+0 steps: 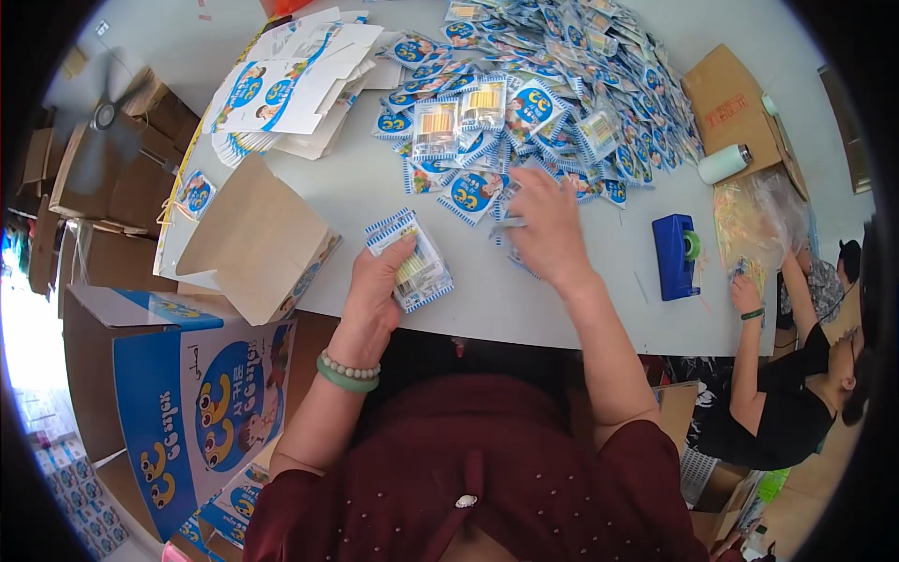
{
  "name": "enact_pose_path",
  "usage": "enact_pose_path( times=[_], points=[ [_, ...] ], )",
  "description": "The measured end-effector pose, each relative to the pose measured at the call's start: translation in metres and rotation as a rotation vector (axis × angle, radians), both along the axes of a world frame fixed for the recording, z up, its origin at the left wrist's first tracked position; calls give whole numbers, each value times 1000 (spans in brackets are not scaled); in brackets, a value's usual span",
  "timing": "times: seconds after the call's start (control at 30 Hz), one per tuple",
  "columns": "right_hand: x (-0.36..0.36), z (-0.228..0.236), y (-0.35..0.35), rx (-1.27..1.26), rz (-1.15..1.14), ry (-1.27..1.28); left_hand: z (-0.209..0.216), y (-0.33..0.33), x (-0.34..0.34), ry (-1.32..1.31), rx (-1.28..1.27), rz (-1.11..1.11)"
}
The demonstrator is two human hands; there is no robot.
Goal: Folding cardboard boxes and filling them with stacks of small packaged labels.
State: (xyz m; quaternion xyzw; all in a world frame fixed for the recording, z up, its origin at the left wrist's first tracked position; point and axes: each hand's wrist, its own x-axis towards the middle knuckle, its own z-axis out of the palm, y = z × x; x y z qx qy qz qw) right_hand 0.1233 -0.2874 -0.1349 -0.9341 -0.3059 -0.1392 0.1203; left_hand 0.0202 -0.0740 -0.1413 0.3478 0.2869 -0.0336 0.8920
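Note:
My left hand (376,273) is closed round a small stack of blue-and-white snack packets (423,269), with the thumb on the upper one. A clear window in that packet shows pale yellowish sticks. Over the near edge of the large packet pile (562,94) is my right hand (543,225), its fingers smeared by motion. A packet lies partly under those fingers, and I cannot tell whether they grip it. To the left of my left hand stands an open white carton (257,234), tilted, its bare inside facing up.
Flattened printed cartons (295,80) are stacked at the far left. A blue tape dispenser (672,258) sits at the right, near a white bottle (724,164) and a cardboard box (732,103). Below the table's left edge is a big blue printed carton (169,412). A co-worker (773,393) works at the right.

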Motion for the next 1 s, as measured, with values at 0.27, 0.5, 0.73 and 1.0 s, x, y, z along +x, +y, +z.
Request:
enact_pose_path(
  times=[0.27, 0.5, 0.73, 1.0],
  points=[
    [5, 49, -47, 314, -58, 906, -6, 1, -1, -25, 34, -37],
    [-9, 37, -41, -243, 248, 69, -8, 2, -2, -58, 52, -63],
    [-17, 40, -44, 72, -168, 553, -7, -7, -5, -56, 130, -46],
    [-56, 3, 55, 771, -4, 841, 27, -31, -3, -200, -156, -5]
  ],
)
